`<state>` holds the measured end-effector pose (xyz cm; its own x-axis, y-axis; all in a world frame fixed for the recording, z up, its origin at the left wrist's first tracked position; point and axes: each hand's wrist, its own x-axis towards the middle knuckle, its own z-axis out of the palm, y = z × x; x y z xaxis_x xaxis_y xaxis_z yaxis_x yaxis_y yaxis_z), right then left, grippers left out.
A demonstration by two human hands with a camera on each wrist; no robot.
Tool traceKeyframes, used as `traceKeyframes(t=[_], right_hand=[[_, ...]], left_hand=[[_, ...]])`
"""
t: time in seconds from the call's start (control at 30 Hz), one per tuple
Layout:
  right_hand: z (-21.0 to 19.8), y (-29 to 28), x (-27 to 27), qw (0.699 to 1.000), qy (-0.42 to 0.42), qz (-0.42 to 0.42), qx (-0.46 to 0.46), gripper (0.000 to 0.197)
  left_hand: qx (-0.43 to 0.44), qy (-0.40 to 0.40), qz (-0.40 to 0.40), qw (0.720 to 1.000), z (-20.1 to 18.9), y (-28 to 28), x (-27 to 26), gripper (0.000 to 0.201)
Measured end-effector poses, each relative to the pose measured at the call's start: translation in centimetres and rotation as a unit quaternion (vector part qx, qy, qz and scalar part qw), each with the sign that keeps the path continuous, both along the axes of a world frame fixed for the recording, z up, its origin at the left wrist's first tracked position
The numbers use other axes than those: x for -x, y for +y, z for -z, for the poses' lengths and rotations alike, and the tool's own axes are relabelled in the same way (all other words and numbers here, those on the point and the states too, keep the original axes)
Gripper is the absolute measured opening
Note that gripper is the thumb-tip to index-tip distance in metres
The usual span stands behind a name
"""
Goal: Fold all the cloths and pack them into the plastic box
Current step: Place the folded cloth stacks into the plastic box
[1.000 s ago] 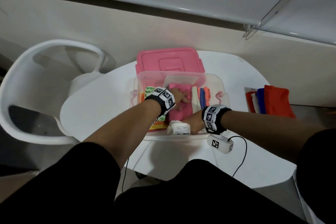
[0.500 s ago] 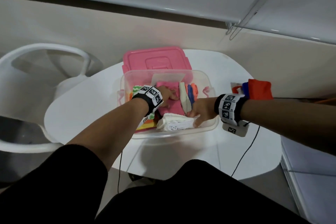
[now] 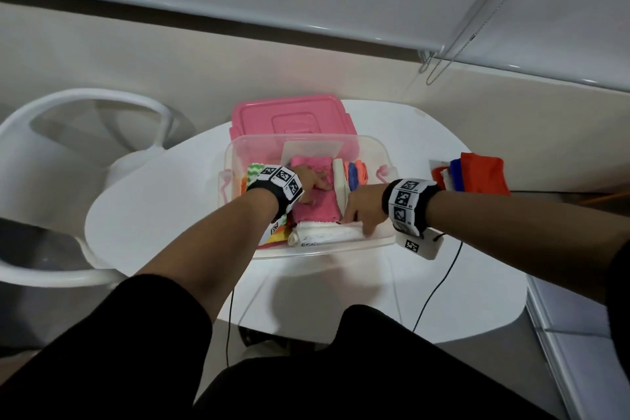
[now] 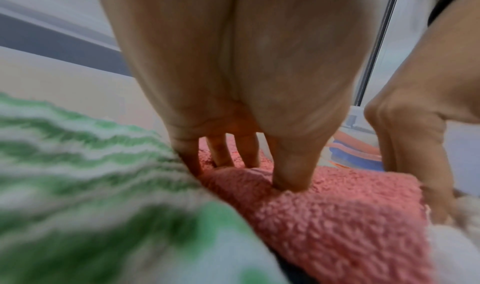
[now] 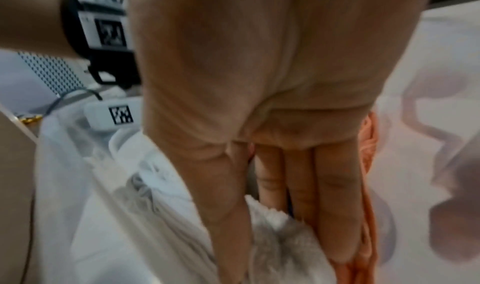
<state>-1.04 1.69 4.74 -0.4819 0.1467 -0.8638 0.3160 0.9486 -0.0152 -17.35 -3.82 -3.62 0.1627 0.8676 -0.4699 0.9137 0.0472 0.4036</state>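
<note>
Pressing pink cloth in plastic box, L fingers straight; R fingers pinch white cloth.

Clear glossy plastic box — nubby pink terry cloth, smooth white table

Box interior: plastic box packed with cloths; both hands fill the near half.
Far side: pink lid against the box wall.
Right: cloth pile on the desk edge.
Left: bare desk; white chair beyond.
</note>
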Motion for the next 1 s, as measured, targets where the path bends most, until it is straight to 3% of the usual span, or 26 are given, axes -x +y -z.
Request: traceKeyframes(t=[0.03, 0.07, 0.3, 0.37, 0.4, 0.43, 0.53, 0.57, 0.6, 0.77, 0.83, 0.9, 1.0], right_hand=[[-0.3, 0.0, -0.4, 0.999, 0.029, 0.013, -0.015, 0.008], [-0.1, 0.1, -1.1, 0.997, 0.06, 0.042, -0.01, 0.006], [0.3, -1.2, -3.8, 0.992, 0.05, 0.116, 0.021, 0.028], [-0.4, -0.1, -5.1, 0.973, 0.139, 0.173, 0.059, 0.029], [-1.1, 0.5, -6.2, 0.938, 0.225, 0.247, 0.091, 0.029], [-1.8, 1.3, -7.6, 0.88, 0.322, 0.327, 0.122, 0.031], [-3.5, 3.9, -13.6, 0.627, 0.547, 0.541, 0.126, 0.036], [-3.3, 5.0, -16.0, 0.568, 0.582, 0.574, 0.096, 0.035], [-2.9, 6.1, -18.2, 0.53, 0.6, 0.597, 0.058, 0.033], [0.2, 12.5, -28.0, 0.436, 0.59, 0.66, -0.165, 0.019], [1.5, 15.3, -30.4, 0.41, 0.581, 0.678, -0.185, 0.032], [2.6, 17.9, -32.5, 0.424, 0.546, 0.699, -0.185, 0.057], [4.2, 21.8, -34.4, 0.477, 0.46, 0.737, -0.131, 0.089]], left_hand=[[0.006, 0.003, 0.004, 1.0, -0.2, 0.1, -0.1, 0.062], [0.012, 0.009, 0.011, 1.0, -0.5, 0.2, -0.2, 0.063], [0.021, 0.012, 0.011, 1.0, -2.3, 0.3, -0.9, 0.059], [0.003, -0.028, -0.034, 0.999, -3.9, 0.3, -0.8, 0.049], [-0.025, -0.039, -0.072, 0.996, -4.9, 0.4, -0.8, 0.041], [-0.06, -0.049, -0.115, 0.99, -6.2, 0.5, -1.0, 0.034], [-0.143, -0.097, -0.228, 0.958, -9.8, 1.5, -2.9, 0.024], [-0.163, -0.117, -0.247, 0.948, -11.1, 2.0, -4.2, 0.021], [-0.18, -0.139, -0.259, 0.939, -12.1, 2.8, -5.7, 0.019], [-0.22, -0.249, -0.265, 0.905, -15.0, 9.0, -18.1, 0.014], [-0.199, -0.267, -0.278, 0.901, -13.8, 11.3, -23.0, 0.019], [-0.137, -0.276, -0.306, 0.901, -11.4, 13.6, -27.2, 0.037], [0.029, -0.281, -0.379, 0.881, -6.8, 16.5, -30.9, 0.074]])
